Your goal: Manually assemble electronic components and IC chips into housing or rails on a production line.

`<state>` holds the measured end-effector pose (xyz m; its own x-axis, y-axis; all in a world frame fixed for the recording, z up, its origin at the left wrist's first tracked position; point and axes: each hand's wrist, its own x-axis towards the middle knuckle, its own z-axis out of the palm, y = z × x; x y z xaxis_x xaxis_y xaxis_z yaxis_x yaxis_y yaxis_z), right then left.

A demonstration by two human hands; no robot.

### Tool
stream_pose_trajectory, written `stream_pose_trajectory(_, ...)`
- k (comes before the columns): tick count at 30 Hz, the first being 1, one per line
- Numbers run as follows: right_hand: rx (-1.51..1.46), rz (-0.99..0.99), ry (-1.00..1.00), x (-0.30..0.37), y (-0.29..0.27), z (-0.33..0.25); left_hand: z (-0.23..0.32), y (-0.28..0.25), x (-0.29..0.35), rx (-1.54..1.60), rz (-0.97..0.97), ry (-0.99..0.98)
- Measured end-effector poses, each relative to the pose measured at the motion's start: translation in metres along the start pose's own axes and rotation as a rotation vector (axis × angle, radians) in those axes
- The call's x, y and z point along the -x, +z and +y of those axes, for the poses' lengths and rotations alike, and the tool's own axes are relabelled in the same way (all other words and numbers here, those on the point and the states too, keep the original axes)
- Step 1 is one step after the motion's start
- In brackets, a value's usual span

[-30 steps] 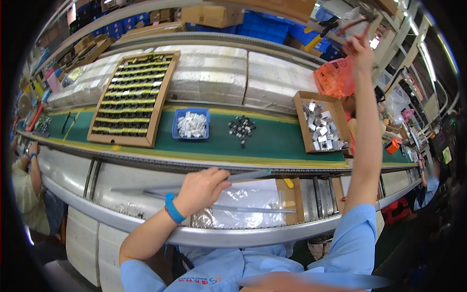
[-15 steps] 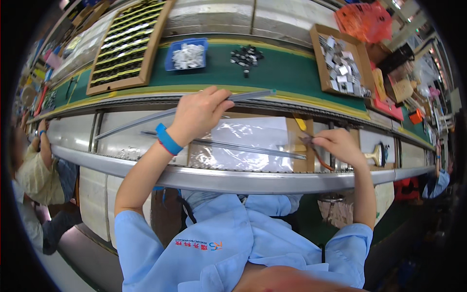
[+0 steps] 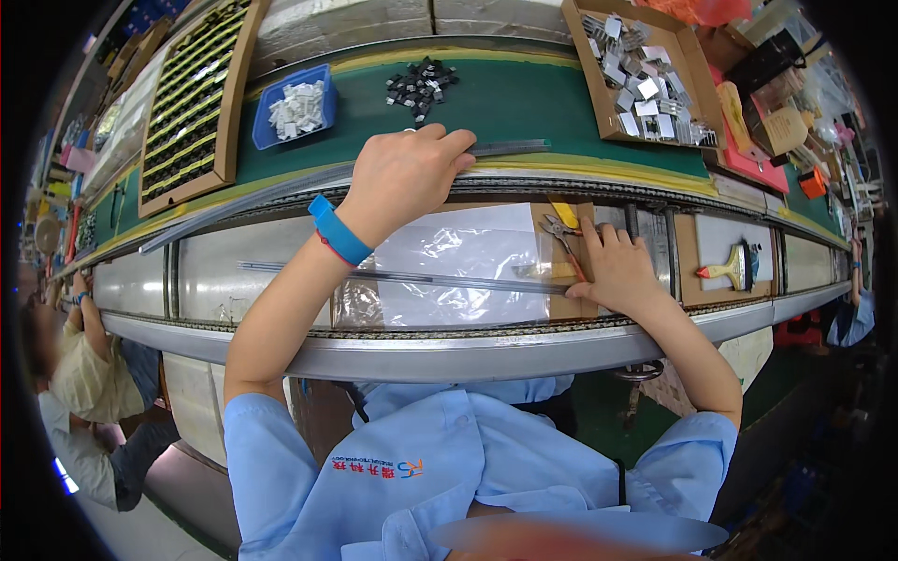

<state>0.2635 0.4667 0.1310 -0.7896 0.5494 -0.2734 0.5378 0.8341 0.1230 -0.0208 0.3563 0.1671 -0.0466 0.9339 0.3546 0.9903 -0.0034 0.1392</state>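
My left hand (image 3: 407,178), with a blue band at the wrist, is closed around a long clear plastic tube (image 3: 271,189). The tube slants across the metal rail, and its green-tipped end sticks out past my fingers. My right hand (image 3: 622,269) is open, fingers spread, over the cardboard (image 3: 552,309) on the right. Just left of its fingers lies a pair of pliers (image 3: 559,227) with yellow and orange handles. Near my right thumb ends another long clear tube (image 3: 412,278), which lies across a clear plastic bag and white sheet (image 3: 458,243).
Beyond the rail (image 3: 524,185), a green belt (image 3: 505,103) carries a blue tray (image 3: 330,117) of white parts, a pile of black parts (image 3: 421,84) and a carton (image 3: 599,117) of metal pieces. A partitioned box (image 3: 227,140) stands left. A brush (image 3: 725,271) lies right. Another person (image 3: 89,355) is far left.
My right hand has let go of the pliers and spread its fingers beside them. My left hand still grips the tube. The whole view has shifted a little.
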Motion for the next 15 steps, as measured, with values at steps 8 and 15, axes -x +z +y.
stream_pose_trajectory(8, -0.310, 0.137, 0.053, 0.008, -0.022, 0.025, -0.007, 0.012, -0.015, 0.063, 0.016, 0.057)
stream_pose_trajectory(15, -0.620, 0.457, 0.093, 0.001, -0.050, 0.028, -0.003, 0.008, -0.025, 0.026, -0.020, 0.094)
